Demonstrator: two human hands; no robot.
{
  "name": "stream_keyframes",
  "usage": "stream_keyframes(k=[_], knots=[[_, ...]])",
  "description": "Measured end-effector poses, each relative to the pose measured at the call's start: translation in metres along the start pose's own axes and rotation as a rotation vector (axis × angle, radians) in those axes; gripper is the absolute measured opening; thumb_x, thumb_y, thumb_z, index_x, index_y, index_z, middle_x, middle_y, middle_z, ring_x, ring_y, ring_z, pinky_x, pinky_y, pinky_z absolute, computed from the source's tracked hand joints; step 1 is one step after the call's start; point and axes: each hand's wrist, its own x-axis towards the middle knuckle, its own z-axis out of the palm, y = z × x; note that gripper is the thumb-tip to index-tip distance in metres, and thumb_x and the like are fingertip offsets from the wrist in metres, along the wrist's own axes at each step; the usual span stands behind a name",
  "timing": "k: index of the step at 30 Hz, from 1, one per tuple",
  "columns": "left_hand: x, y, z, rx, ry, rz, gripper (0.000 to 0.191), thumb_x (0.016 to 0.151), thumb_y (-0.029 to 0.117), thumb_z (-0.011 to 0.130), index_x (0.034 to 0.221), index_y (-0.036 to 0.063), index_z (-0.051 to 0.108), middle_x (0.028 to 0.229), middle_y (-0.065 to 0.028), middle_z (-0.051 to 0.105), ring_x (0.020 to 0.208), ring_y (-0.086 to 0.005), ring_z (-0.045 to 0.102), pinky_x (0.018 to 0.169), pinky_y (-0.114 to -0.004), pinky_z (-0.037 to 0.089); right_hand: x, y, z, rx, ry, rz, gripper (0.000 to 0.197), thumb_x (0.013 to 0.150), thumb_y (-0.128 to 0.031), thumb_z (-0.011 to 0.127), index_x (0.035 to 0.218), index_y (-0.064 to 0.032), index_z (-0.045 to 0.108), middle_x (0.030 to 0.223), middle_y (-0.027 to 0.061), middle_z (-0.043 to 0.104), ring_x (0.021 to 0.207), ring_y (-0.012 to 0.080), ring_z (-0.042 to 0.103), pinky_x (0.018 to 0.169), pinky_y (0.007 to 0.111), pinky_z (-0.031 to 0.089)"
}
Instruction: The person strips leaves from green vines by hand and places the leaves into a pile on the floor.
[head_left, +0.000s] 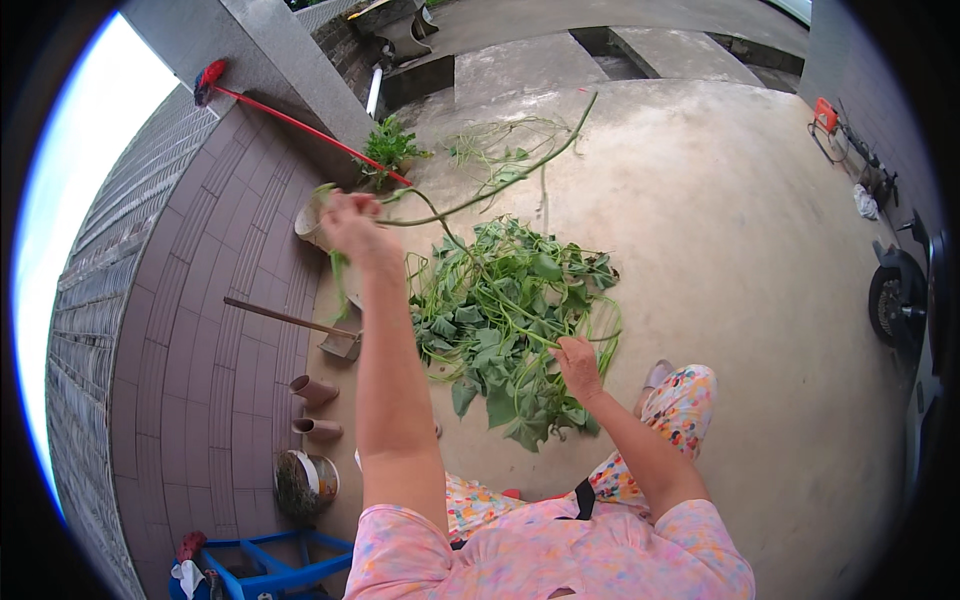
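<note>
A heap of leafy green vines (487, 322), which look like sweet potato vines, lies on the concrete floor before me. My left hand (358, 229) is raised at the far left of the heap, blurred, with its fingers closed on vine stems. From it a long thick vine stem (517, 180) arcs up to the right, and a second thinner stem runs down towards my right hand. My right hand (579, 367) is low at the heap's right edge, its fingers closed around green stems. Its fingertips are partly hidden by the hand itself.
Loose stripped stems (510, 146) lie beyond the heap. Along the tiled wall at left are a bucket (309, 225), a dustpan (341, 345), boots (315, 391), a white pail (322, 474) and a blue frame (277, 577). A red-handled mop (300, 124) leans there. A wheel (892, 296) stands at right.
</note>
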Motion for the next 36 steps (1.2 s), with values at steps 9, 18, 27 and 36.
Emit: stream_keyframes(k=[9, 18, 27, 36], knots=[[-0.129, -0.133, -0.129, 0.934, -1.203, -0.839, 0.034, 0.077, 0.012, 0.053, 0.107, -0.0034, 0.051, 0.077, -0.0087, 0.06, 0.056, -0.0097, 0.054, 0.053, -0.024, 0.044, -0.032, 0.072, 0.011, 0.413, -0.09, 0.776, 0.037, 0.08, -0.028, 0.051, 0.061, 0.0011, 0.038, 0.056, 0.0131, 0.034, 0.051, 0.0192, 0.033, 0.05, 0.032, 0.032], [-0.166, -0.191, -0.174, 0.688, -0.699, -0.867, 0.016, 0.078, 0.006, 0.047, 0.087, -0.0056, 0.055, 0.076, -0.0089, 0.056, 0.068, -0.0131, 0.054, 0.058, -0.023, 0.043, -0.012, 0.03, 0.0, 0.177, -0.205, 0.513, 0.033, 0.079, -0.025, 0.053, 0.063, 0.0007, 0.039, 0.053, 0.0182, 0.042, 0.048, 0.0323, 0.041, 0.047, 0.039, 0.034], [-0.194, -0.245, -0.209, 0.825, -0.486, -0.915, 0.016, 0.071, 0.005, 0.044, 0.079, -0.0039, 0.054, 0.072, -0.0088, 0.055, 0.068, -0.0168, 0.051, 0.063, -0.028, 0.039, -0.013, 0.009, -0.009, 0.281, -0.296, 0.494, 0.03, 0.081, -0.021, 0.051, 0.065, 0.0003, 0.036, 0.052, 0.0151, 0.031, 0.046, 0.0225, 0.03, 0.044, 0.033, 0.031], [-0.192, -0.219, -0.206, 0.408, -0.428, -1.251, 0.024, 0.083, 0.02, 0.039, 0.083, -0.0012, 0.05, 0.056, -0.0038, 0.046, 0.045, -0.0095, 0.036, 0.043, -0.024, 0.033, -0.012, 0.037, 0.001, 0.288, -0.448, 0.413, 0.028, 0.079, -0.022, 0.052, 0.067, 0.0019, 0.042, 0.053, 0.017, 0.043, 0.047, 0.0271, 0.041, 0.046, 0.036, 0.034]])
